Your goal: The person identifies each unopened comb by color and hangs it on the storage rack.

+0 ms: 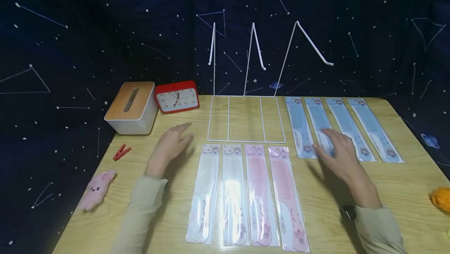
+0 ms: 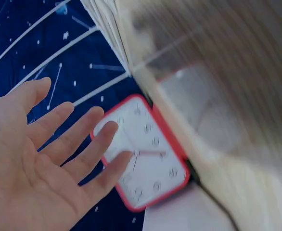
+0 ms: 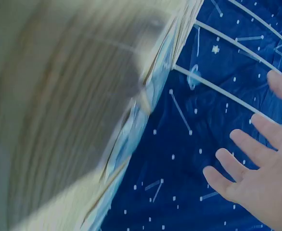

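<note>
My left hand (image 1: pixel 171 147) hovers over the table left of the packaged combs, fingers spread and holding nothing; the left wrist view shows its palm in front of the red clock (image 2: pixel 146 154). My right hand (image 1: pixel 339 154), also empty with loose fingers, hangs over the lower ends of the blue combs (image 1: pixel 298 129) at the right. Two white combs (image 1: pixel 204 191) and two pink combs (image 1: pixel 259 195) lie in clear packets in a row at the front middle. Behind them stands a white wire rack (image 1: pixel 246 141) with three tall hooked prongs.
A tissue box (image 1: pixel 140 117) with a wooden lid stands at the back left, beside the red clock. Red clips (image 1: pixel 121 152) and a pink plush toy (image 1: pixel 98 189) lie along the left edge. Something orange (image 1: pixel 441 199) sits at the right edge. A dark starry cloth (image 1: pixel 105 31) hangs behind.
</note>
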A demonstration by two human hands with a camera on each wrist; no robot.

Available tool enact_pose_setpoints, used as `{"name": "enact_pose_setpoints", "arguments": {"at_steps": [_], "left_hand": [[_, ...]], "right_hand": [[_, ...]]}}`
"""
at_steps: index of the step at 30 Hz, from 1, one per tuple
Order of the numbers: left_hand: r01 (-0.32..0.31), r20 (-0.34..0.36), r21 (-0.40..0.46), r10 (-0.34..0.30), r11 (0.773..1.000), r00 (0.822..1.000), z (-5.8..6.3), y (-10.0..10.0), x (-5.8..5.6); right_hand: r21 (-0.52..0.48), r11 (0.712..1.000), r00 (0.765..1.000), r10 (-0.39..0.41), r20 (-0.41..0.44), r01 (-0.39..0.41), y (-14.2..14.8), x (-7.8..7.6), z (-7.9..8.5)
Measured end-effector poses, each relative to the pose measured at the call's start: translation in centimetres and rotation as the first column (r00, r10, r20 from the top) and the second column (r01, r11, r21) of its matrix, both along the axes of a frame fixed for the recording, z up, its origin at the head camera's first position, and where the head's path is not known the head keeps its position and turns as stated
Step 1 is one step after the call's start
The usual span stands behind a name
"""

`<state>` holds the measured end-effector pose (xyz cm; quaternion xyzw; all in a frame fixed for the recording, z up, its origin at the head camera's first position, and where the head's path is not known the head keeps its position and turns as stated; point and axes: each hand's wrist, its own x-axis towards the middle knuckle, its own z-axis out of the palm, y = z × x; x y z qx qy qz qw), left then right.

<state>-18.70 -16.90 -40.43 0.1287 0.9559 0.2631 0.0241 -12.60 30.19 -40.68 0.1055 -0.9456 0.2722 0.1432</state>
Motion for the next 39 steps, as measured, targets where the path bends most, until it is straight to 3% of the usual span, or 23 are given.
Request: {"name": "enact_pose_setpoints", "arguments": {"at_steps": [5, 13, 20, 25, 32, 39], "left_hand": [[0.073, 0.128, 0.173, -0.096, 0.982, 0.987, -0.8, 1.2, -0.9], [0.13, 0.14, 0.241, -0.167, 0.962, 0.976, -2.3, 2.3, -2.9], [0.084, 0.216, 0.285, -0.15, 0.955, 0.965, -3.3, 2.4, -4.1], [0.047, 0.254, 0.299, -0.127, 0.953, 0.959, -3.9, 2.6, -4.8], [0.03, 0.244, 0.285, -0.103, 0.958, 0.964, -4.3, 2.8, -5.5], [0.023, 0.27, 0.225, -0.085, 0.974, 0.959, -4.4, 3.2, -5.9]], "right_hand": [[-0.048, 0.999, 0.998, 0.011, 0.067, -0.008, -1.1, 0.5, 0.3], [-0.125, 0.989, 0.978, 0.102, 0.18, -0.08, -3.7, 2.1, -0.2], [-0.168, 0.978, 0.937, 0.169, 0.305, -0.122, -5.5, 4.0, -1.7], [-0.111, 0.983, 0.932, 0.176, 0.318, -0.148, -6.2, 4.6, -1.8], [0.017, 0.978, 0.914, 0.186, 0.361, -0.206, -7.0, 5.3, -1.8], [0.085, 0.979, 0.907, 0.14, 0.397, -0.188, -7.6, 6.0, -2.2]]}}
